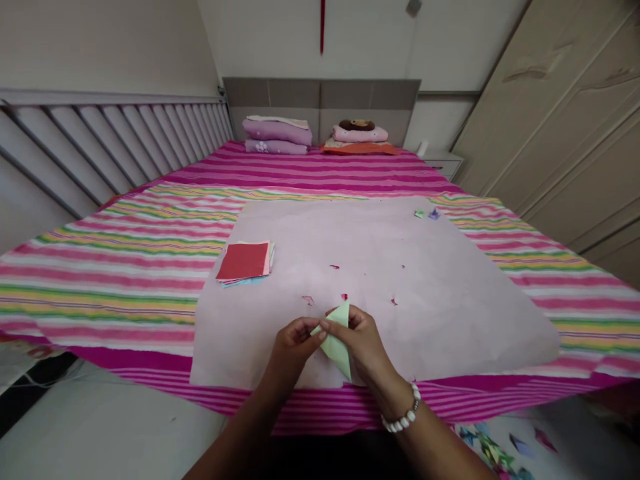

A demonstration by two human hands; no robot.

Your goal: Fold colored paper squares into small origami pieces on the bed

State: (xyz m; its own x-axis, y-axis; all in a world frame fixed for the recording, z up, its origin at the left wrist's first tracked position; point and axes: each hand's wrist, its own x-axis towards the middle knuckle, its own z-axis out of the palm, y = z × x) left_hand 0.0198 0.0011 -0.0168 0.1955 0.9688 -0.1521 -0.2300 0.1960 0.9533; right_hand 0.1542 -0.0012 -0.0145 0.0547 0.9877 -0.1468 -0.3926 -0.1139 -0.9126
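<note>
Between my two hands is a sheet of pale green origami paper [338, 355], folded into a pointed, roughly triangular shape and raised over the near edge of the white sheet [450, 320]. My left hand [296, 339] pinches its left corner between thumb and fingers. With the thumb in front and the fingers behind, my right hand [361, 333] grips the paper's upper part; a white beaded bracelet [404, 415] circles that wrist. To the left, a stack of square coloured papers [243, 261] lies with a red one on top.
Small torn red scraps [307, 301] dot the white sheet. A green folded piece [419, 214] and a purple one [434, 213] sit at its far right. Several folded paper pieces [493, 450] lie on the floor at lower right. Striped bedding [125, 280] surrounds the sheet; a railing [125, 143] stands left.
</note>
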